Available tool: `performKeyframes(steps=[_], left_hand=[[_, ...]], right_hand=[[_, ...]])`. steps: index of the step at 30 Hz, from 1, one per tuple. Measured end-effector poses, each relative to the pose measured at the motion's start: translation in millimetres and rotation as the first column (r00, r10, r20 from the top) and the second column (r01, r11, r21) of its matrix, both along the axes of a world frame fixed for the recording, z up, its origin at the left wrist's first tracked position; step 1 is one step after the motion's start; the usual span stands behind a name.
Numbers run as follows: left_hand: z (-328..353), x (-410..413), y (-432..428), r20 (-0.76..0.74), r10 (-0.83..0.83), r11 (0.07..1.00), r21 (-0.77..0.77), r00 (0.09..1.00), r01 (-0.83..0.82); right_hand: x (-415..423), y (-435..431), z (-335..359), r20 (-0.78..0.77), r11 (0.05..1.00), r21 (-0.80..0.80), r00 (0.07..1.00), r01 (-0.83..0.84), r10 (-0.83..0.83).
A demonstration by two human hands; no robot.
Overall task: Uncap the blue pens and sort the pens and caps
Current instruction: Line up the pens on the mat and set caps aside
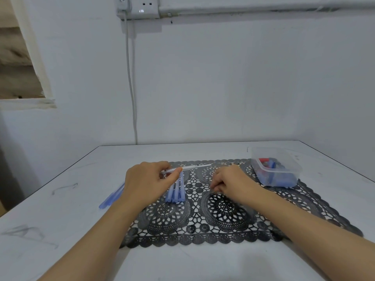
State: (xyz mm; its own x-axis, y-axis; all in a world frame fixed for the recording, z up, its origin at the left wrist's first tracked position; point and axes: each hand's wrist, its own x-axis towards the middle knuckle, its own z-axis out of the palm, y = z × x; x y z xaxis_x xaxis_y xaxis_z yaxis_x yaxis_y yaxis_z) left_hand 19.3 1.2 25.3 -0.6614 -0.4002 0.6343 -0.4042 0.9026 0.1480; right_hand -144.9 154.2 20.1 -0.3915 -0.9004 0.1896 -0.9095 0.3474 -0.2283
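- Left hand [148, 183] pinches a pale pen [191, 167] level above blue pens [176, 191] on the black lace mat [203, 238].
- Right hand [233, 183]: fingers curled downward, grasp impossible to tell.

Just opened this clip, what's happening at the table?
A person is working through a batch of pens. The left hand pinches a pale pen above a black lace mat. The right hand rests curled on the mat; whether it holds a cap cannot be told. A bundle of blue pens lies on the mat, and more blue pens lie on the table. A clear plastic container holds small blue pieces, probably caps.
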Motion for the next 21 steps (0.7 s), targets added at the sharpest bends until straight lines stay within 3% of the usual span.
performKeyframes(steps=[12,17,21], left_hand=[[1.0,-1.1,-0.1,0.013,0.007,1.000,0.005,1.000,-0.007],[1.6,0.2,-0.7,0.013,0.015,1.000,-0.003,1.000,-0.015],[2.1,0.6,1.5,0.034,0.020,1.000,-0.004,0.999,-0.020]], right_hand=[[1.1,2.8,-0.2,0.008,0.996,0.067,0.999,-0.052,0.051],[2.7,6.7,4.6,0.006,0.991,-0.133,1.000,0.027,-0.026],[2.7,9.0,8.7,0.058,0.917,-0.382,0.994,0.111,-0.096]])
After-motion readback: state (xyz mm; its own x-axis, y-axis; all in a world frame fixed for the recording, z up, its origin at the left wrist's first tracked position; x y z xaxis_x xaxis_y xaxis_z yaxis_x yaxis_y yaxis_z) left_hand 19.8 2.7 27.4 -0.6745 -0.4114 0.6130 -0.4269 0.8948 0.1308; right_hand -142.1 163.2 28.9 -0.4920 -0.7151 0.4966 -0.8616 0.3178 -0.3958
